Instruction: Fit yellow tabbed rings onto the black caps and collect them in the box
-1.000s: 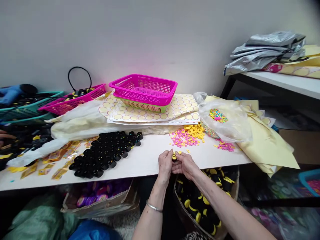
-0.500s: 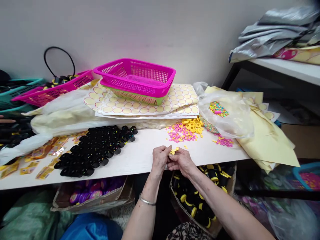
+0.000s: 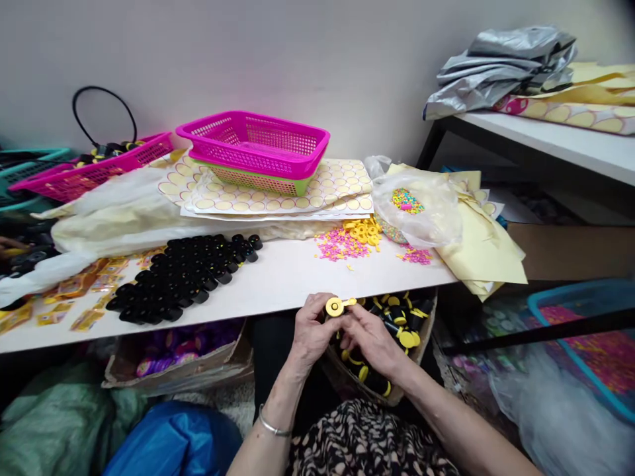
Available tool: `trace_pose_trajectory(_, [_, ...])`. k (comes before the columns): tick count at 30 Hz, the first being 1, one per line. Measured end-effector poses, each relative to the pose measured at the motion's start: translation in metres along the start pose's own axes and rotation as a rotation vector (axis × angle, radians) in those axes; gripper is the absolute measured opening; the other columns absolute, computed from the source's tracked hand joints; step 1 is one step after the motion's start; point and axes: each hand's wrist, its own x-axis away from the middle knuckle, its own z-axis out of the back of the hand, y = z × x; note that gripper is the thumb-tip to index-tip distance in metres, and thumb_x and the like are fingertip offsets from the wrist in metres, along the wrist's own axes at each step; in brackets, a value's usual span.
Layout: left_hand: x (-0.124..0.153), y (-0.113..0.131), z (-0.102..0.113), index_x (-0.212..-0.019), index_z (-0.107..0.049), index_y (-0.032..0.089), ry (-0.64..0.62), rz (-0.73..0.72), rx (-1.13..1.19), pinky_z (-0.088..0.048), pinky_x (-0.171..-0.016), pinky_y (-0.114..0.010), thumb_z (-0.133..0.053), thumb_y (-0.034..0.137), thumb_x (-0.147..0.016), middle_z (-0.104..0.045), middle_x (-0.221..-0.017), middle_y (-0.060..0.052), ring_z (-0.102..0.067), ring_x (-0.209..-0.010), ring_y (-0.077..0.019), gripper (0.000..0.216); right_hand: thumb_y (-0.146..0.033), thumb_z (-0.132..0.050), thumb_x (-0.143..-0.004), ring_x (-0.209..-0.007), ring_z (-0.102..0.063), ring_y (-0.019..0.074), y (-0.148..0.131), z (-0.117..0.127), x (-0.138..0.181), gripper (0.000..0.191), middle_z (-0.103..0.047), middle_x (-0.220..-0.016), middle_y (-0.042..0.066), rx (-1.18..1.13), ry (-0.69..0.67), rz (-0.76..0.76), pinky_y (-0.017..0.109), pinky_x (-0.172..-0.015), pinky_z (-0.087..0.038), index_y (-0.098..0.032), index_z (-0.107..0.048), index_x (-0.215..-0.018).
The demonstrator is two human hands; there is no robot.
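Note:
My left hand [image 3: 311, 330] is closed around a yellow round cap [image 3: 335, 306] with a raised ring in its middle. What lies under the cap is hidden by the fingers. My right hand [image 3: 371, 337] meets it from the other side, its fingers closed at a small yellow plastic piece [image 3: 351, 301] beside the cap. Both hands are in front of the table edge, above a cardboard box of black cylinders with yellow caps [image 3: 407, 338]. On the table beyond lie yellow ring-shaped parts [image 3: 364, 230] and small pink and yellow beads [image 3: 342, 244].
Rows of black cups [image 3: 173, 277] stand on the white table [image 3: 278, 271] to the left, beside small orange packets [image 3: 89, 320]. Stacked baskets [image 3: 258, 149] rest on printed sheets at the back. A clear bag of beads [image 3: 421, 211] lies right; purple items [image 3: 173, 350] fill a box below.
The view has shifted, and my hands have drawn back from over the table edge towards my body. A yellow round cap now shows in my left hand, where only small yellow pieces showed before.

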Motion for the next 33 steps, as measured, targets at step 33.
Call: trace_pose_trajectory(33, [0.073,0.006,-0.062,-0.082,-0.066,0.021,-0.462,-0.291,-0.229,-0.034,-0.094,-0.043,-0.059,0.029,-0.077,-0.063,-0.073,-0.003,-0.053,-0.074,-0.0171,0.012,-0.025,-0.074,-0.059,-0.072,-0.057,0.0122,0.024,0.041,0.078,0.036,-0.063,-0.081,0.003,-0.417,-0.068,-0.233,0.021,-0.062,-0.043,-0.014,-0.062,-0.091])
